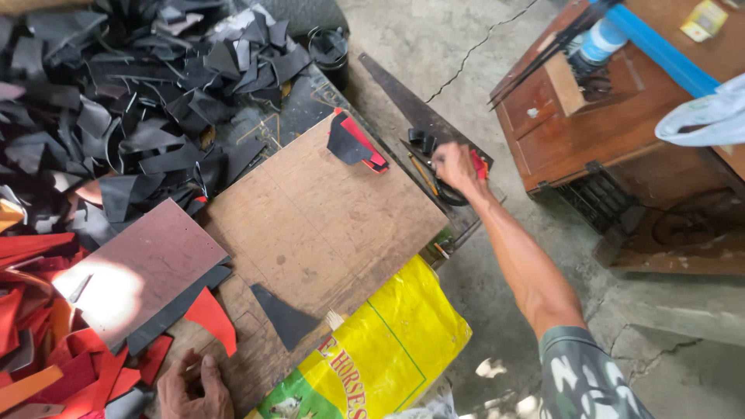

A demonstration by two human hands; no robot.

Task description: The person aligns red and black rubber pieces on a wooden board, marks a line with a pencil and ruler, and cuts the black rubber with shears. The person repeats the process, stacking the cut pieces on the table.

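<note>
My right hand [455, 165] reaches far out to the right edge of the wooden work board [326, 217] and closes on a small red-handled tool [479, 164] among black scissors [434, 174] and other tools. My left hand [194, 388] rests with curled fingers on the board's near corner, beside red scraps [211, 314], holding nothing. A black triangular cut piece [284, 314] lies near the front of the board. A black-and-red stitched piece [355, 142] sits at its far edge.
A large heap of black offcuts [132, 101] fills the upper left; red offcuts [39, 349] pile at the lower left. A brown sheet [140, 268] lies on the board's left. A yellow printed sack [380, 349] hangs in front. A wooden cabinet [590, 116] stands at right on concrete floor.
</note>
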